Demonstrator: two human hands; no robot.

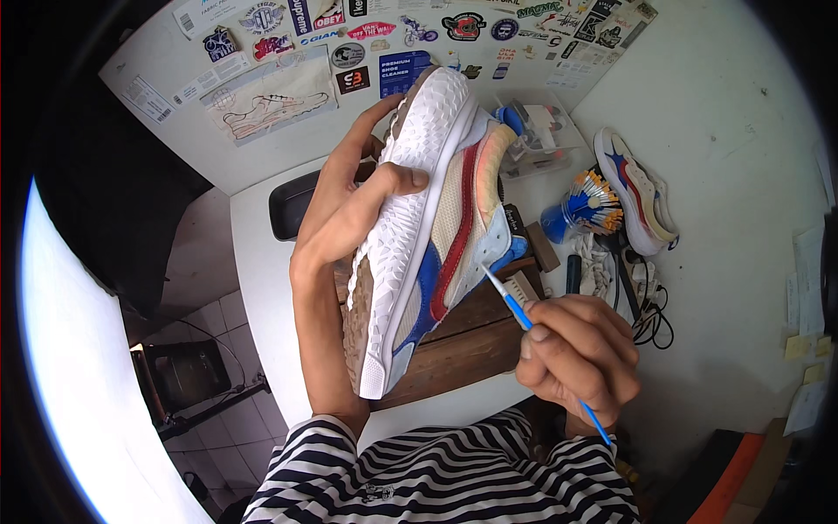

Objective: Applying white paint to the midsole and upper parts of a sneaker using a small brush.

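Note:
My left hand (349,201) is closed around the sole of a sneaker (449,218), its thumb pressed on the white textured midsole. The shoe is tilted on its side, toe and heel running up and down the view, its cream mesh upper with red, blue and pale blue panels facing right. In my right hand (580,354) a thin blue paintbrush (517,310) is pinched between thumb and fingers. Its pale tip is at the light blue eyelet panel; whether it touches cannot be told. Below the shoe lies a brown wooden box or board (463,358).
A matching sneaker (633,192) stands at the right of the white table, beside a blue cup of brushes (587,210). Behind are a clear plastic bin (537,140) and a black tray (290,205). Black cables (653,323) lie at the right. A stickered wall panel (384,44) closes the back.

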